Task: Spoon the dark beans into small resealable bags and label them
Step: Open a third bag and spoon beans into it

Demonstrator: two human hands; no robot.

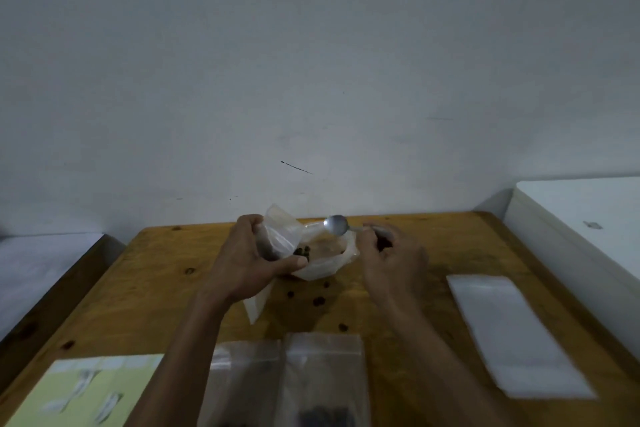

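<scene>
Filling a small bag with beans

My left hand grips a small clear bag; my right hand pinches a spoon over the big bag of beans (several beans lie loose on the tabletop). Two filled bags sit nearest me, a label sheet left.

**Dim, Soft Picture**

The room is dimly lit and gray. The corners are darkened. The bags near the bottom edge are blurred. A small shine is seen on the spoon. Straight edges are bent by the wide lens.
</scene>
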